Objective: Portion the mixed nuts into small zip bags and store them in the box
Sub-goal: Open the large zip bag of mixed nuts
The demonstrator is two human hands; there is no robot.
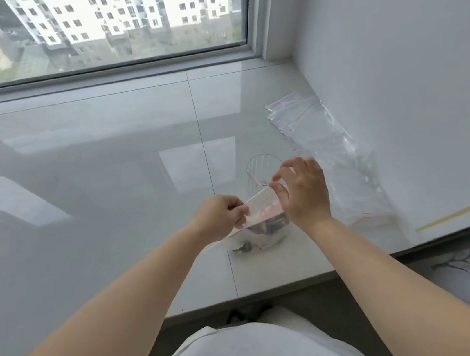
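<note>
A small clear zip bag holding mixed nuts rests on the glossy white sill. Its pink-striped zip edge is lifted between my hands. My left hand pinches the left end of that edge. My right hand pinches the right end with thumb and fingertips. The nuts show as dark and reddish pieces in the lower part of the bag. Just behind the bag stands a clear ribbed glass cup, partly hidden by my right hand. No box is in view.
A spread stack of empty zip bags lies along the white right wall. A strip of yellowish tape is stuck near the sill's front right corner. A large window closes off the back. The sill's front edge runs below my forearms.
</note>
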